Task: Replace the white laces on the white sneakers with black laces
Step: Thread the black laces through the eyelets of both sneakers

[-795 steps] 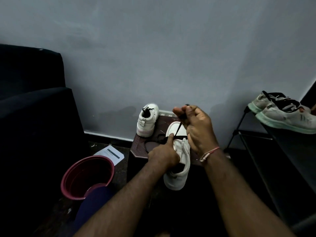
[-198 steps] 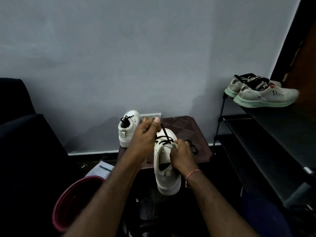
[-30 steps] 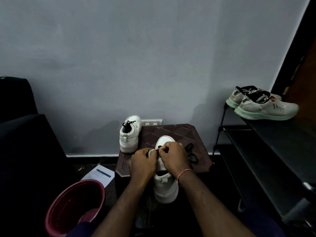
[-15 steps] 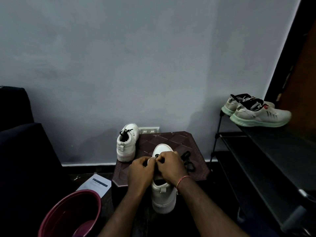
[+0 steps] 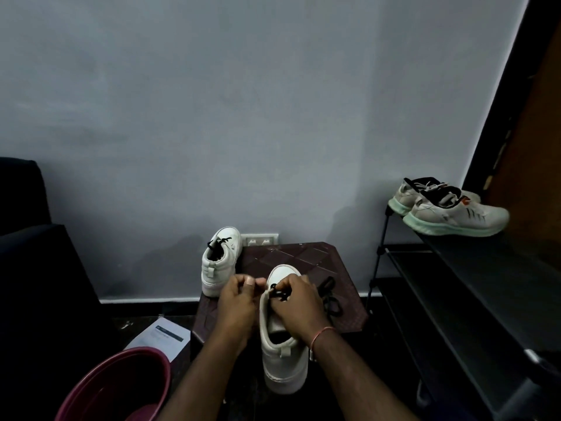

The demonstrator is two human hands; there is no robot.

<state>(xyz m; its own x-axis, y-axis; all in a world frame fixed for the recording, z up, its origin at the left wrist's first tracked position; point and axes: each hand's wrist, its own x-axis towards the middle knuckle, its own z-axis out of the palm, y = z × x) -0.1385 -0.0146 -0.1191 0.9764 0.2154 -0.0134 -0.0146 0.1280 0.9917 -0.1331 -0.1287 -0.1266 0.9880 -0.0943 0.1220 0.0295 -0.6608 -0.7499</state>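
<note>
The small dark brown bench (image 5: 291, 256) stands against the wall (image 5: 273, 117). A white sneaker (image 5: 218, 268) sits at its far left corner, heel toward the viewer. A second white sneaker (image 5: 283, 366) lies across the middle, its heel past the near edge. A loose black lace (image 5: 331, 299) lies coiled to the right. On the floor (image 5: 142, 317) beside the bench lie a sheet of paper (image 5: 162, 337) and a maroon tub (image 5: 121, 390). The black shelf (image 5: 485, 268) carries a pair of pale sneakers (image 5: 455, 217).

I count two white sneakers (image 5: 221, 265), two grey running shoes (image 5: 455, 217), two hands (image 5: 238, 302), one loose black lace (image 5: 329, 296), one worktop (image 5: 288, 256), one shelf (image 5: 485, 268), one red basin (image 5: 121, 390), one sheet of paper (image 5: 164, 335) and one wall socket (image 5: 259, 239).
</note>
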